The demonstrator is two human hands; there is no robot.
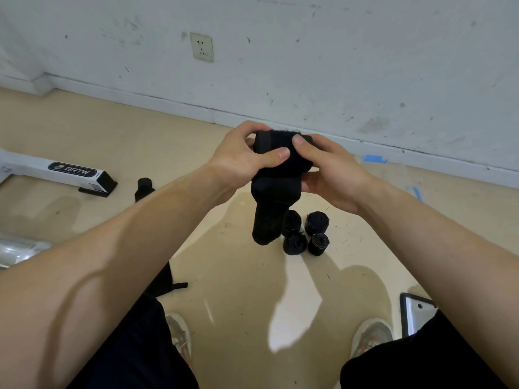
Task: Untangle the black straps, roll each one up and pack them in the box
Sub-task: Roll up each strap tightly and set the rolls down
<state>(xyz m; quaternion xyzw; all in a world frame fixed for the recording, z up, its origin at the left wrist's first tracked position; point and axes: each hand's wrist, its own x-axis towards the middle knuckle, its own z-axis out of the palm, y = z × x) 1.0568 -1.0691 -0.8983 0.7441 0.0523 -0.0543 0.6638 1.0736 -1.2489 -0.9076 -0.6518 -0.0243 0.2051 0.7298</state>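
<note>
My left grip [244, 155] and right grip [334, 175] both curl round the black fabric strap [276, 189] — its bunched top between my thumbs, its tail hanging below them.

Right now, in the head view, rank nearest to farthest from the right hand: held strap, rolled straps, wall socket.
1. Held strap: gripped in the right hand.
2. Rolled straps: floor, just below.
3. Wall socket: far wall, upper left.
</note>
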